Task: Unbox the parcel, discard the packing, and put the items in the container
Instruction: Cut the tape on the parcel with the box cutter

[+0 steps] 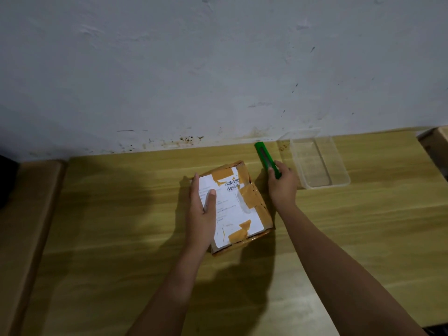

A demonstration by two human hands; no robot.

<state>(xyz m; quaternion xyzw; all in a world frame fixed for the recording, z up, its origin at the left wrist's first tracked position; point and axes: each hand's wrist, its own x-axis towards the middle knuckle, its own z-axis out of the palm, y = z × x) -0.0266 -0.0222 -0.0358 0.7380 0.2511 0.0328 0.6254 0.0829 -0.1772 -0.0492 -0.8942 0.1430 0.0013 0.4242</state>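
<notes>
Bare forearms reach over the wooden bench (121, 238). Left hand (202, 214) lies flat, fingers together, on the taped parcel (240, 207) mid-bench. Right hand (282, 187) has fingers curled round a green cutter (264, 156), beside the clear container (339, 175).

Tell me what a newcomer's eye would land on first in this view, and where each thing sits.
First the taped cardboard parcel with its white label, lying mid-table under the left hand, which rests flat on its near left side. Next the bright green utility knife just right of it, its near end in the grip of the right hand. Beyond that, an empty clear plastic container stands near the wall.
</notes>
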